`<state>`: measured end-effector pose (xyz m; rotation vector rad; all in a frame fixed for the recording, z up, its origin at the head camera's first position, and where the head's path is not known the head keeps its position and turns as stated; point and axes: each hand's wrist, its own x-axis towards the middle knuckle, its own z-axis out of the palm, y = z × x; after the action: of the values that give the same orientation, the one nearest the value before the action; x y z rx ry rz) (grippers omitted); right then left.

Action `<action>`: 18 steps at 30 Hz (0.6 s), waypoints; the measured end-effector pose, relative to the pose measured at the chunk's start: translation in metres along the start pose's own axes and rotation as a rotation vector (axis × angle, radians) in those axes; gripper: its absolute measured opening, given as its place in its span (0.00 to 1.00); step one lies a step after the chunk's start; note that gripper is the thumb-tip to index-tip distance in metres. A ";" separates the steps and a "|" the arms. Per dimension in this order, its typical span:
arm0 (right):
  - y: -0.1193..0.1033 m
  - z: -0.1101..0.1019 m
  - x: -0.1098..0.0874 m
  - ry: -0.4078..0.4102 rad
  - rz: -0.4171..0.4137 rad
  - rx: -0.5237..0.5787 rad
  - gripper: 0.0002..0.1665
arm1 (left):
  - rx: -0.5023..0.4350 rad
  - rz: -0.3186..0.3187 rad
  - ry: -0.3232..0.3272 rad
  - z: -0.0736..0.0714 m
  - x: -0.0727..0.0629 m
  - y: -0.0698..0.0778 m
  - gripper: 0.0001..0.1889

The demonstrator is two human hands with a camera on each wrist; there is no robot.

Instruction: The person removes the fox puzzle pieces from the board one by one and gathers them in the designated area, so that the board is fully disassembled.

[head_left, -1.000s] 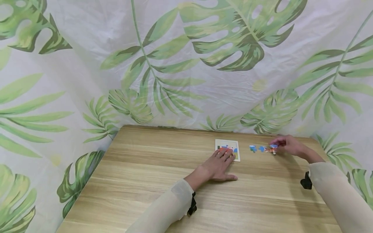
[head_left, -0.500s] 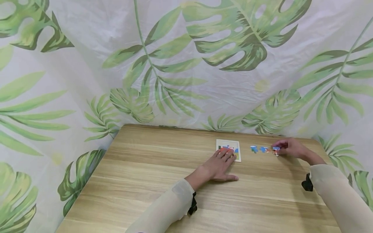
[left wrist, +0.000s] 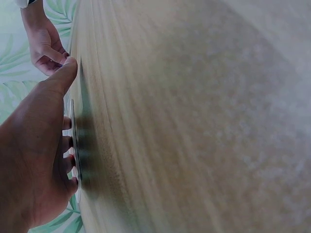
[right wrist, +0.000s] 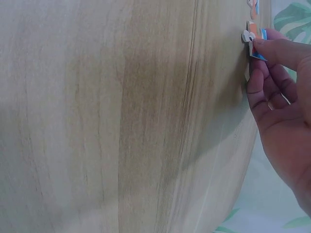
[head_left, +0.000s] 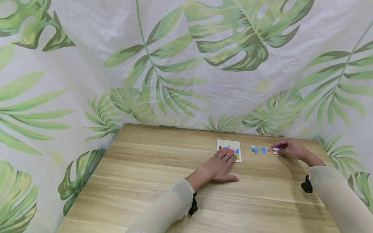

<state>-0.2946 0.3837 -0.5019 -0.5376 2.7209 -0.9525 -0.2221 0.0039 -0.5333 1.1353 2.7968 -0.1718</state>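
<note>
Near the table's (head_left: 157, 152) far edge, the right hand (head_left: 292, 149) pinches a piece (head_left: 275, 150), seemingly for lifting, left hand (head_left: 219, 165) spread over the board (head_left: 229, 143).

One puzzle piece (head_left: 275, 150) is being pinched by the right hand (head_left: 293, 149); two loose pieces (head_left: 254, 149) are lying left of that grip, one puzzle board (head_left: 228, 142) farther left.

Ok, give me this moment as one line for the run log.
left hand: touches puzzle board | right hand: pinches puzzle piece | other pieces: two on table, between board and right hand
</note>
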 end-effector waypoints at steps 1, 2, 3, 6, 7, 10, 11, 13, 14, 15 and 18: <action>0.000 0.000 0.000 0.000 -0.001 0.001 0.15 | 0.000 0.000 -0.001 0.000 0.000 0.000 0.51; 0.000 0.000 0.000 0.001 0.000 0.000 0.15 | 0.001 0.000 -0.002 0.000 0.000 0.000 0.51; 0.000 0.000 -0.001 0.000 0.001 0.000 0.15 | 0.001 0.000 -0.002 0.000 0.000 0.000 0.51; 0.001 0.001 0.000 0.003 0.009 -0.006 0.14 | 0.004 0.000 -0.001 0.000 0.000 0.000 0.51; 0.002 0.001 0.000 0.002 0.010 -0.009 0.14 | 0.004 0.000 -0.001 0.000 0.000 0.000 0.51; 0.004 0.001 0.000 0.006 0.006 -0.024 0.14 | 0.005 -0.001 -0.001 0.000 0.000 0.000 0.51; 0.004 0.001 0.000 0.009 0.005 -0.024 0.14 | 0.005 -0.001 -0.002 -0.001 0.000 0.000 0.51; 0.005 0.001 0.000 0.013 -0.005 -0.030 0.13 | 0.004 -0.001 -0.004 -0.001 0.000 0.000 0.51; 0.005 0.002 0.000 0.015 -0.008 -0.032 0.13 | 0.004 0.000 -0.005 -0.001 0.000 0.000 0.51; 0.005 0.001 0.000 0.016 -0.013 -0.031 0.13 | 0.004 0.001 -0.005 -0.001 0.000 0.000 0.51; 0.004 0.002 0.000 0.020 -0.019 -0.036 0.13 | 0.005 0.003 -0.006 0.000 0.001 0.000 0.51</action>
<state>-0.2954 0.3859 -0.5059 -0.5639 2.7607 -0.9197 -0.2228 0.0041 -0.5332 1.1375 2.7907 -0.1816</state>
